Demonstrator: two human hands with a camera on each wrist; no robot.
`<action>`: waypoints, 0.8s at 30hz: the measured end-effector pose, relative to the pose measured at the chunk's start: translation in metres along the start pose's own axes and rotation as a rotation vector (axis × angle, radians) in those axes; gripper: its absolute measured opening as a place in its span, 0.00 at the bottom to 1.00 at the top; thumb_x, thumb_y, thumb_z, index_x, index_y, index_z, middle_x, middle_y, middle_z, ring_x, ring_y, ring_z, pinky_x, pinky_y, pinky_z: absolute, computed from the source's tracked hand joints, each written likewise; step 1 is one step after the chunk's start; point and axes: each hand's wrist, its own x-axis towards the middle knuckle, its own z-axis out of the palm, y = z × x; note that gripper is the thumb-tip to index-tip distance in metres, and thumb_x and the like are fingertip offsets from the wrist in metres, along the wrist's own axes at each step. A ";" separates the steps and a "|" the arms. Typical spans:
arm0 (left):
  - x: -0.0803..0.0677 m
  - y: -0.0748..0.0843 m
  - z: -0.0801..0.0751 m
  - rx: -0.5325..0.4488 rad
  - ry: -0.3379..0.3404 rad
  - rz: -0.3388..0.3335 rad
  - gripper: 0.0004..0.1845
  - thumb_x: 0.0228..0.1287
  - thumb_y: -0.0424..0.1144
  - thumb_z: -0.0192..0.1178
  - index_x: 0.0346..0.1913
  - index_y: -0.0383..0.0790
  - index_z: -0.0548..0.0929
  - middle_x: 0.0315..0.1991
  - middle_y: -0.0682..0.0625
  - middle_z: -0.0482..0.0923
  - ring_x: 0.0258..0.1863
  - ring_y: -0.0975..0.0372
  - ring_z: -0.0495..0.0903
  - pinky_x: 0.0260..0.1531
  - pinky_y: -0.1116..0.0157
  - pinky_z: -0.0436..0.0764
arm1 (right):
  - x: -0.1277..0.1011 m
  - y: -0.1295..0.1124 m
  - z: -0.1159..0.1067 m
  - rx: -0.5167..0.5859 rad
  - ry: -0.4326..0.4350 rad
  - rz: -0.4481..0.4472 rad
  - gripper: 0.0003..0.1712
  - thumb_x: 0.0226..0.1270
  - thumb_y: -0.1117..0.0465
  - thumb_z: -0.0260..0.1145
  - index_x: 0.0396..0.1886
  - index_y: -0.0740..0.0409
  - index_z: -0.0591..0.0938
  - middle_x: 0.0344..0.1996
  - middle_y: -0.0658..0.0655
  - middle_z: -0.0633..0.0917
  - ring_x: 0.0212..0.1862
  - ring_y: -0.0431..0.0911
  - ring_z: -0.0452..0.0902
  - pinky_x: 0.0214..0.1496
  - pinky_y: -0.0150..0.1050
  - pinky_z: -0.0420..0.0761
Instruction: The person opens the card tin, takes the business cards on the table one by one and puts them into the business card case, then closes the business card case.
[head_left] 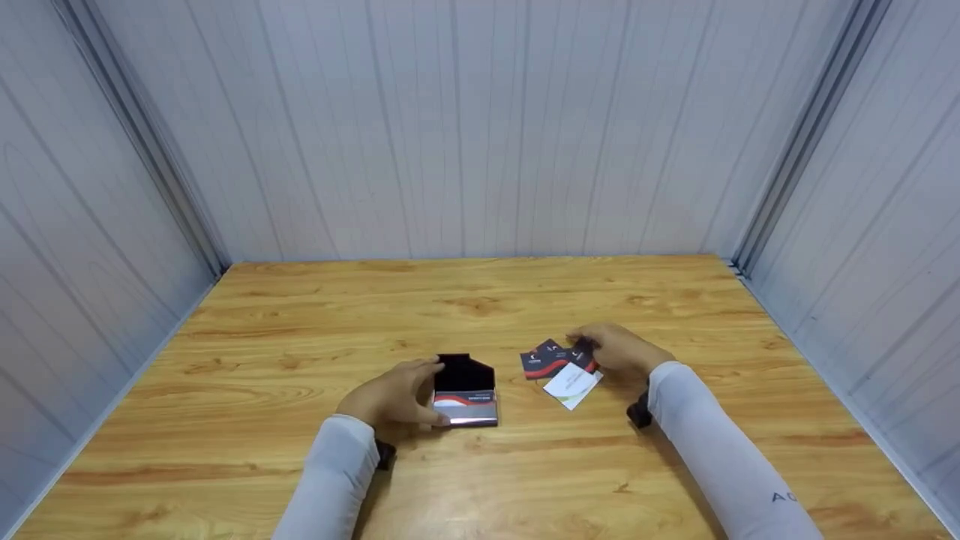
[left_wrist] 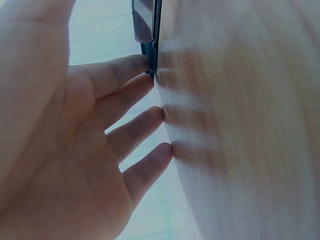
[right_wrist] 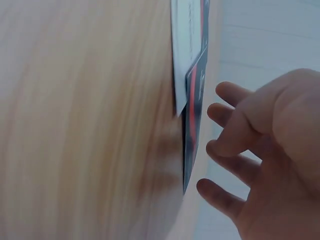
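A metal card case [head_left: 472, 414] stands on the table with its black-lined lid [head_left: 459, 376] raised and a dark card with a red and white stripe inside. My left hand [head_left: 394, 394] holds its left side, thumb at the front corner and index finger at the lid. In the left wrist view, fingertips meet the table beside the case [left_wrist: 143, 25]. To the right, several dark business cards [head_left: 541, 366] overlap a white card [head_left: 574, 387]. My right hand [head_left: 621, 349] hovers at their right end. In the right wrist view, its loosely bent fingers are apart from the dark card [right_wrist: 192, 125].
The wooden table [head_left: 480, 304] runs back to a white panelled wall [head_left: 480, 135], with side walls at left and right. A dark wrist device [head_left: 640, 411] sits under the right wrist, another [head_left: 385, 454] under the left.
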 end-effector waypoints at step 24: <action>0.001 0.001 0.000 0.032 0.013 -0.002 0.54 0.53 0.57 0.76 0.79 0.45 0.60 0.78 0.45 0.54 0.76 0.49 0.52 0.71 0.47 0.58 | -0.018 0.008 -0.029 0.122 -0.143 0.241 0.27 0.61 0.59 0.76 0.56 0.66 0.79 0.55 0.63 0.80 0.58 0.57 0.74 0.63 0.55 0.71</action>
